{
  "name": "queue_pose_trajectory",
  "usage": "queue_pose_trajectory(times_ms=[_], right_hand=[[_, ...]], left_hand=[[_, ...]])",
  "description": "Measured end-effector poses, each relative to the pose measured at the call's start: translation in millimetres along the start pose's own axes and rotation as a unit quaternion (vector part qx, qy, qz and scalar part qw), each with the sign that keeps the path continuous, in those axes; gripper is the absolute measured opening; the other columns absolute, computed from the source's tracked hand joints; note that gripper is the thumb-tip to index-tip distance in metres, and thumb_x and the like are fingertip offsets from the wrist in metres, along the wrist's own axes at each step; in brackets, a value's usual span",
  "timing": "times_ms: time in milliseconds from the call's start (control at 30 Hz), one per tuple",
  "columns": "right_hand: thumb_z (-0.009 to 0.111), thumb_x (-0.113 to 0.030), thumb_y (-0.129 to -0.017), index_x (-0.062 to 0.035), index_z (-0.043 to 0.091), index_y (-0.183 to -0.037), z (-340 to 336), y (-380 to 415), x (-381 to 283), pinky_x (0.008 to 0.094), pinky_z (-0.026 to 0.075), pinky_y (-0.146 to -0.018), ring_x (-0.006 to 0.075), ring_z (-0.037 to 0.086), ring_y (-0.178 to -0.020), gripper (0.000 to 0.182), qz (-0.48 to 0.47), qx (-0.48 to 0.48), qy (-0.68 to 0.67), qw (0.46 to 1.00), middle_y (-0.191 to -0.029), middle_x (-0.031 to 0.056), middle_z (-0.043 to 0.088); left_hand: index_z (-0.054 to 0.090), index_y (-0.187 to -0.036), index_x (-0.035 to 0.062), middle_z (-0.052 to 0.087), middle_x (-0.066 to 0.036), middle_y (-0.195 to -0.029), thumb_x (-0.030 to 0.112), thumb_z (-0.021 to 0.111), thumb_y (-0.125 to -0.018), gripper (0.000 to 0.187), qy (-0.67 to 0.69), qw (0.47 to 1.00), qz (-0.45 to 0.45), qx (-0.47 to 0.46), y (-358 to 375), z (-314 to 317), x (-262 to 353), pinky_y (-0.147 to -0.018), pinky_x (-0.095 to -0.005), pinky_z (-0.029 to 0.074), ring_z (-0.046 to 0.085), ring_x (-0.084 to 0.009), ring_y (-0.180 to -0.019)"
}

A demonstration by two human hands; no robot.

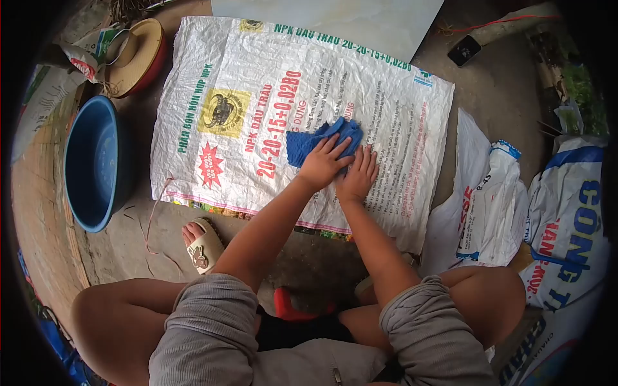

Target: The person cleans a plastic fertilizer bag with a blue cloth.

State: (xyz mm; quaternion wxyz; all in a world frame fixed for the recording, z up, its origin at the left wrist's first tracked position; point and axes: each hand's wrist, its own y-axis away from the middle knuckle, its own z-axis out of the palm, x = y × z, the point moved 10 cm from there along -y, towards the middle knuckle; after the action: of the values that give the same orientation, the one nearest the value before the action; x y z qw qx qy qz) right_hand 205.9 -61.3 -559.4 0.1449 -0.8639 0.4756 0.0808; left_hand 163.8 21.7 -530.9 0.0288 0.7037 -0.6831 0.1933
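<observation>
A white woven sack point(244, 71) with green and red print lies flat on the ground before me. On its middle is a crumpled blue cloth point(302, 147). My left hand point(325, 161) presses on the cloth with its fingers spread. Close beside it on the right, my right hand point(358, 175) lies flat on the sack, its fingers stretched out near the cloth's lower right edge. Neither hand is gripped round anything.
To the left stands a blue basin point(94, 164), with a straw hat point(134, 58) behind it. Other printed sacks point(566, 219) lie at the right. A dark phone-like object point(464, 50) is at the upper right. My sandalled foot point(205, 246) is below the sack.
</observation>
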Motion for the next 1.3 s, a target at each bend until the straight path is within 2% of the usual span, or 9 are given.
queue_pose_trajectory(times_ms=[200, 400, 533, 633, 700, 800, 900, 1133, 1300], right_hand=[[0.047, -0.031, -0.094, -0.0049, 0.039, -0.143, -1.0, -0.2, -3.2, 0.0516, 0.018, -0.115, 0.0364, 0.025, -0.143, 0.057, -0.010, 0.025, -0.002, 1.000, -0.153, 0.0155, 0.032], [0.045, -0.033, -0.096, -0.0037, 0.038, -0.144, -1.6, -0.7, -2.9, 0.0532, 0.018, -0.114, 0.0382, 0.025, -0.142, 0.057, -0.013, 0.021, -0.014, 1.000, -0.152, 0.0170, 0.032], [0.046, -0.034, -0.095, -0.0037, 0.039, -0.144, -2.5, -1.6, -1.1, 0.0523, 0.019, -0.114, 0.0374, 0.027, -0.141, 0.058, -0.012, 0.024, -0.002, 1.000, -0.152, 0.0177, 0.033], [0.046, -0.034, -0.095, -0.0034, 0.039, -0.143, -0.5, -1.0, -1.7, 0.0521, 0.019, -0.114, 0.0373, 0.027, -0.141, 0.058, -0.010, 0.025, 0.000, 1.000, -0.152, 0.0178, 0.033], [0.046, -0.034, -0.095, -0.0033, 0.039, -0.143, -0.6, -0.5, -1.7, 0.0520, 0.020, -0.114, 0.0372, 0.027, -0.141, 0.058, -0.016, 0.027, 0.003, 1.000, -0.152, 0.0179, 0.033], [0.046, -0.034, -0.094, -0.0034, 0.039, -0.143, -1.7, -0.9, -3.3, 0.0518, 0.020, -0.114, 0.0369, 0.027, -0.142, 0.058, -0.021, 0.032, 0.008, 0.999, -0.152, 0.0173, 0.033], [0.047, -0.035, -0.094, -0.0036, 0.040, -0.142, -1.8, -0.9, -2.1, 0.0516, 0.020, -0.114, 0.0365, 0.027, -0.142, 0.058, -0.015, 0.021, 0.011, 1.000, -0.152, 0.0165, 0.033], [0.049, -0.034, -0.094, -0.0033, 0.040, -0.142, -3.8, -0.2, -3.2, 0.0526, 0.019, -0.114, 0.0373, 0.027, -0.141, 0.058, -0.015, 0.029, -0.006, 0.999, -0.151, 0.0177, 0.034], [0.047, -0.033, -0.095, -0.0030, 0.038, -0.144, -3.6, -1.6, -2.4, 0.0539, 0.017, -0.114, 0.0388, 0.026, -0.142, 0.058, -0.011, 0.017, -0.020, 1.000, -0.152, 0.0184, 0.033]], left_hand=[[0.054, -0.129, 0.0330, 0.039, 0.001, -0.151, 0.014, 0.059, -0.084, 0.050, -0.037, 0.999, -0.001, -0.038, -1.7, -16.3, -66.8, -0.116, -0.0439, 0.028, 0.037, -0.0234, -0.139], [0.055, -0.130, 0.0290, 0.043, -0.011, -0.148, 0.010, 0.066, -0.075, 0.059, -0.015, 0.875, -0.439, 0.203, 127.3, -119.9, -268.1, -0.109, -0.0505, 0.030, 0.042, -0.0281, -0.135], [0.054, -0.132, 0.0213, 0.045, -0.014, -0.145, 0.004, 0.059, -0.075, 0.060, 0.014, 0.772, -0.543, 0.331, 181.0, -138.4, -303.4, -0.110, -0.0561, 0.026, 0.041, -0.0295, -0.136], [0.053, -0.132, 0.0204, 0.045, -0.015, -0.145, 0.003, 0.060, -0.074, 0.061, -0.004, 0.771, -0.514, 0.376, 137.5, -128.6, -258.1, -0.111, -0.0569, 0.025, 0.041, -0.0319, -0.135], [0.053, -0.132, 0.0209, 0.044, -0.016, -0.145, 0.002, 0.062, -0.074, 0.062, 0.046, 0.853, -0.403, 0.328, 71.6, -114.2, -194.3, -0.112, -0.0563, 0.025, 0.041, -0.0337, -0.135], [0.054, -0.131, 0.0247, 0.042, -0.012, -0.148, 0.001, 0.064, -0.072, 0.065, 0.128, 0.966, -0.168, 0.149, -19.4, -59.6, -83.7, -0.113, -0.0486, 0.030, 0.039, -0.0356, -0.136], [0.056, -0.129, 0.0286, 0.040, -0.005, -0.150, 0.006, 0.070, -0.068, 0.067, 0.130, 0.986, -0.051, -0.088, -50.1, 15.4, -15.4, -0.116, -0.0484, 0.026, 0.032, -0.0319, -0.142], [0.061, -0.121, 0.0294, 0.046, -0.002, -0.146, 0.000, 0.068, -0.070, 0.059, 0.100, 0.989, -0.105, -0.007, -41.9, -21.3, -109.4, -0.116, -0.0465, 0.025, 0.041, -0.0237, -0.137], [0.065, -0.118, 0.0265, 0.050, -0.013, -0.142, 0.006, 0.062, -0.072, 0.050, -0.008, 0.838, -0.460, 0.293, 70.1, -108.2, -259.4, -0.110, -0.0541, 0.029, 0.047, -0.0316, -0.130]])
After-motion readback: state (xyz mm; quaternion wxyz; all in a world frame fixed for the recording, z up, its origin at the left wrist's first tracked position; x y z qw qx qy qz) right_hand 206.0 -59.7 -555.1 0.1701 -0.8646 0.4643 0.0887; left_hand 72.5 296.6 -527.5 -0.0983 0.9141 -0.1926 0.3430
